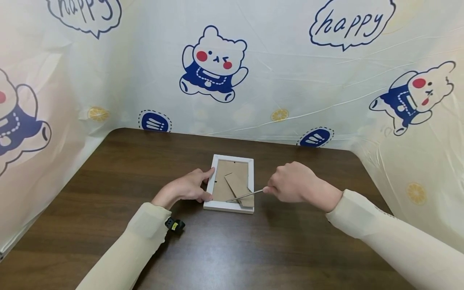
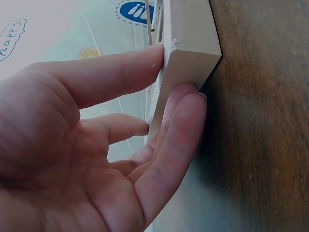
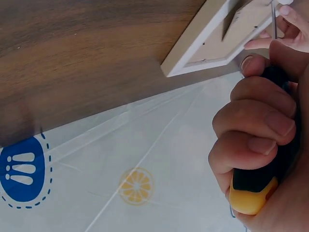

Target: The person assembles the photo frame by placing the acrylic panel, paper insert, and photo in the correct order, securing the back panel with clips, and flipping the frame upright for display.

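Across a dark table (image 1: 181,257), a person's left hand (image 1: 186,187), the nearer one, pinched the left side of a white picture frame (image 1: 222,205); the right hand (image 1: 291,182) curled around a screwdriver (image 1: 250,194) slanting left over the stand (image 1: 236,182) to the frame's near end. The frame lay back-up, long axis toward the table's far edge, before a bear-print curtain (image 1: 282,84).

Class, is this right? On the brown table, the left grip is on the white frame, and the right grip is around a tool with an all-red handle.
The handle is not all red: the right wrist view shows it dark with a yellow end. The rest stands: brown table, left grip on the white frame, right grip around the tool.
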Motion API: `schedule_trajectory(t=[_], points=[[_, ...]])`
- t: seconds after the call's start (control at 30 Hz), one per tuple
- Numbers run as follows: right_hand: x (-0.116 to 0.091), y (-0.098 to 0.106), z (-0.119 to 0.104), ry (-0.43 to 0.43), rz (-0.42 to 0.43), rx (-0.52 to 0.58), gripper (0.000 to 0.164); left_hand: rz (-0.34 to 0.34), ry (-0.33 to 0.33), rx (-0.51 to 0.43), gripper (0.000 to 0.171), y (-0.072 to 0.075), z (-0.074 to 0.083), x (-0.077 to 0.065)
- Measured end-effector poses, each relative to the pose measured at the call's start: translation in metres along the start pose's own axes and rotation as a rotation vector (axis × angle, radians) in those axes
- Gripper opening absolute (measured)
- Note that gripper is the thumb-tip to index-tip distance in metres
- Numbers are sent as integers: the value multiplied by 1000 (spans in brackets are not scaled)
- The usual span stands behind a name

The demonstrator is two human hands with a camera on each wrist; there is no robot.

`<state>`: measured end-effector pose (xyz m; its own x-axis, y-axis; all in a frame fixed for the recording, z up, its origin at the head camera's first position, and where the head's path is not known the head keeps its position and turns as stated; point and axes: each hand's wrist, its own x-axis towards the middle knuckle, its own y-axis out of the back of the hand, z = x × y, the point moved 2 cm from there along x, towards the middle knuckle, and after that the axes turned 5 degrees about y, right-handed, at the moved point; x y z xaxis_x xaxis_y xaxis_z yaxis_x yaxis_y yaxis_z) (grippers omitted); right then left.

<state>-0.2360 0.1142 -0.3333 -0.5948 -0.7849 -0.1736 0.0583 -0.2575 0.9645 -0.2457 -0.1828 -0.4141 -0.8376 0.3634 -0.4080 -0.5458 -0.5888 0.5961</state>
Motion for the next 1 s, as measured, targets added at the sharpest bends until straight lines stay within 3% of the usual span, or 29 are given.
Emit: schedule_trajectory(t=[0.53, 1.0], points=[[10, -14, 16, -56, -209, 207, 39, 11, 30, -6, 97, 0, -1, 1], [15, -24, 22, -86, -302, 302, 41, 15, 27, -14, 98, 0, -3, 2]])
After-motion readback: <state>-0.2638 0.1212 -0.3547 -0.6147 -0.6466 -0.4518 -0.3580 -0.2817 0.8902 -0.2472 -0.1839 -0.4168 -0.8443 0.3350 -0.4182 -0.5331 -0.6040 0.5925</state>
